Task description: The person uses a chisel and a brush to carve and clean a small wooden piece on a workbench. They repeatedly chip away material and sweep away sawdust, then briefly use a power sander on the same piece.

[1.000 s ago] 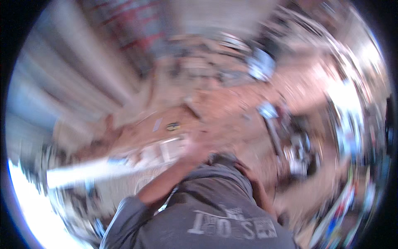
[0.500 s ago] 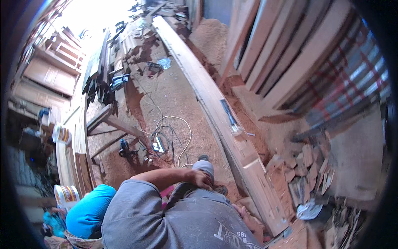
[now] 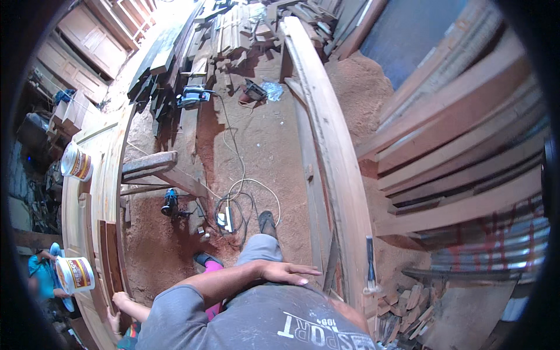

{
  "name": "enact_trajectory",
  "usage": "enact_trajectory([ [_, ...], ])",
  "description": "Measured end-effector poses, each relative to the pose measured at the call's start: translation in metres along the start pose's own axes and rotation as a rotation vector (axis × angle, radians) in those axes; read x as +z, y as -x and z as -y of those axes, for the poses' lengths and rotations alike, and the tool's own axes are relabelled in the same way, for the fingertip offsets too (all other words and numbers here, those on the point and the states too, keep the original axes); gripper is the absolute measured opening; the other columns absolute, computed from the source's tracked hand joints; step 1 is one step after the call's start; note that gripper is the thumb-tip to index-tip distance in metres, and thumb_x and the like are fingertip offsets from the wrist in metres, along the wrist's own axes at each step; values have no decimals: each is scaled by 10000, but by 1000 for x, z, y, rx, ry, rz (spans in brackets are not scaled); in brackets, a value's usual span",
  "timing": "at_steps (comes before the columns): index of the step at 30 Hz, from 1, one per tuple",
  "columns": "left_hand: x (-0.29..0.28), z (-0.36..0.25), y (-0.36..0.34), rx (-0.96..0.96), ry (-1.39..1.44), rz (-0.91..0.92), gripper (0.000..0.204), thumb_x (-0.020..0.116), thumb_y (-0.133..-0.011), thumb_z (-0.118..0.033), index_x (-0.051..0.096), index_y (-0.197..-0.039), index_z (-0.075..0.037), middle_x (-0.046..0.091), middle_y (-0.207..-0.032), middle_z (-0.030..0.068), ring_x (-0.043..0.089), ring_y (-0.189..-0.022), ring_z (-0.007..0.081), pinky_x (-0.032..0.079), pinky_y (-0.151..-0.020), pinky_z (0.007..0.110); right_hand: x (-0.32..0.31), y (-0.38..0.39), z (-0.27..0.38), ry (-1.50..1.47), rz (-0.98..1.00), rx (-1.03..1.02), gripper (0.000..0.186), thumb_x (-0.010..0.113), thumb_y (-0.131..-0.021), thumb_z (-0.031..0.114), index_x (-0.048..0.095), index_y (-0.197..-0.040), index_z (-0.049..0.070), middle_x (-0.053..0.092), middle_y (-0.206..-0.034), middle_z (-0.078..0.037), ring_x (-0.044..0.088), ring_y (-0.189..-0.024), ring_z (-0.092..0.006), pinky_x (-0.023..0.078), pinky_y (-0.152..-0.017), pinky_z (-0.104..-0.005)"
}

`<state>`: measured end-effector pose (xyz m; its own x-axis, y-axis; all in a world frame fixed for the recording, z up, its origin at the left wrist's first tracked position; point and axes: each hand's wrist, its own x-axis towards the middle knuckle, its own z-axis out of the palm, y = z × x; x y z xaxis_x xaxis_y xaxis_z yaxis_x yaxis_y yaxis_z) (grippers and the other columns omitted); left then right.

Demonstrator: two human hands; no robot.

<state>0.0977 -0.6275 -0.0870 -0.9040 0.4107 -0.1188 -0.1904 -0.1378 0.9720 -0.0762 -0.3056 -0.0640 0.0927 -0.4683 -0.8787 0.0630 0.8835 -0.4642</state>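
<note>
My left hand (image 3: 287,272) lies across the front of my grey shirt, above my bent leg. Its fingers are stretched out and nothing is in them. Along the shirt's right edge a strip of my right forearm (image 3: 349,313) shows; the right hand's fingers are hidden. Close to that arm a long wooden beam (image 3: 341,151) runs away from me. On its near part rests a slim tool with a dark blue handle (image 3: 370,256), perhaps a chisel, among pale shavings.
Cables and a white power strip (image 3: 228,219) lie on the dusty floor beside power tools (image 3: 170,202). At left, white buckets (image 3: 76,275) stand on wooden panels (image 3: 102,192), near another person's hands (image 3: 119,304). Planks (image 3: 443,146) lean at right; offcuts (image 3: 408,309) lie below.
The view has swung, so the beam now stands more upright and the tool appears nearer. My left hand's fingers, curled before, are stretched out. At left, the other person's hands have come into sight.
</note>
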Motion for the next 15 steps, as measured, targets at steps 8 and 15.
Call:
enact_trajectory([
  [8,-179,125,204,-1429,-929,-476,675,657,-939,-599,665,-1414,-119,577,-1509,203,412,-1514,369,264,-1203,690,-71,-118,329,851,-183,-239,464,647,-1017,450,733,-1262,65,763,-1187,-174,733,-1098,-333,567,-958,-402],
  [15,-270,101,245,-659,-130,-1473,557,735,-942,-451,681,-1343,-67,701,-1294,224,668,-1224,380,516,-1060,425,-105,-269,629,998,-244,-455,381,662,-1000,382,777,-1029,21,759,-1028,-228,725,-990,-395,556,-880,-456],
])
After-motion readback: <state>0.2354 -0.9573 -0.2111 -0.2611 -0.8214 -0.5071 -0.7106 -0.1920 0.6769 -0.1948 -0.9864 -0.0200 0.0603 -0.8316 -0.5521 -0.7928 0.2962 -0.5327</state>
